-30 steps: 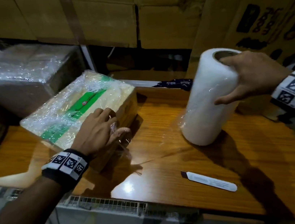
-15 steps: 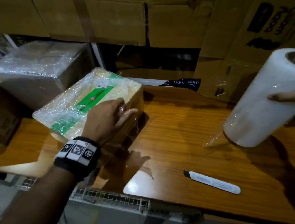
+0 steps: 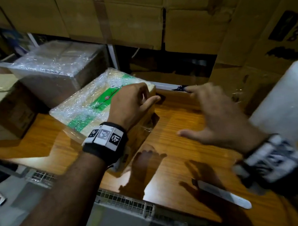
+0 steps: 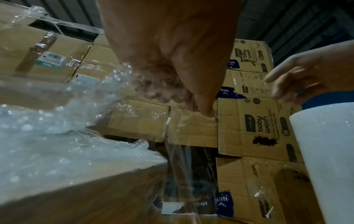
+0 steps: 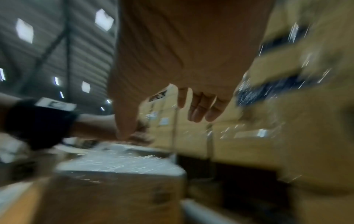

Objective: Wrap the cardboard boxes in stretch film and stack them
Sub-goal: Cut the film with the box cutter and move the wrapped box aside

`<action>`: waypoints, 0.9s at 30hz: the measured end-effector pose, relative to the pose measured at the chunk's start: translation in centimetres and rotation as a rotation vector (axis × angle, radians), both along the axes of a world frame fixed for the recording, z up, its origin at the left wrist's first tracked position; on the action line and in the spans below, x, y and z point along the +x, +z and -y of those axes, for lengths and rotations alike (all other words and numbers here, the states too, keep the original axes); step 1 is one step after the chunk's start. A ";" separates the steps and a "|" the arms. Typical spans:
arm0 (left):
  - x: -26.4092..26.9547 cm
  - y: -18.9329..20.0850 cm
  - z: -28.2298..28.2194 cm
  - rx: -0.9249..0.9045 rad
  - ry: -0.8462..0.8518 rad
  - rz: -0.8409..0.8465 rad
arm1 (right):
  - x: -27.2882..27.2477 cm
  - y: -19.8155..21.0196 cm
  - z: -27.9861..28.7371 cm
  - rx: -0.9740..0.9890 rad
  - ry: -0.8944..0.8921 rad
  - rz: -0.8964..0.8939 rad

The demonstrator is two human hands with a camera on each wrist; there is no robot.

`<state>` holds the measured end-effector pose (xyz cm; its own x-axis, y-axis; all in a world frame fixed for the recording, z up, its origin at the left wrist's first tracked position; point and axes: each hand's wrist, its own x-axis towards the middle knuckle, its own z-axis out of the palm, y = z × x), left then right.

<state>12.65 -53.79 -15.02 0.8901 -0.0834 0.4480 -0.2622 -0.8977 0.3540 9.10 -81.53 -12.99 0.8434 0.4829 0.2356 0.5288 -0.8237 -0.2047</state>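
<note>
Right hand (image 3: 219,116) left the roll (image 3: 292,104), fingers spread; left hand (image 3: 132,105) seemingly pinches film (blurred).

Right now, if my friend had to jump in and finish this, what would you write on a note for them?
Left hand: on the film-wrapped box with the green label, fingers curled, pinching the stretch film at its right edge.
Right hand: open, holding nothing, above the wooden table.
Stretch film roll: at the right of the table; a clear sheet runs from it towards the box.
White cutter: lies near the front edge.
Done: box top is covered; another wrapped box sits behind.
Left: probably cut the film, smooth the tail, stack.
</note>
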 end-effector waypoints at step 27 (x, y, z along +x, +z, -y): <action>-10.8 -10.8 -5.7 -0.632 0.574 -0.604 | 13.7 -5.3 -15.0 0.046 -0.055 -0.372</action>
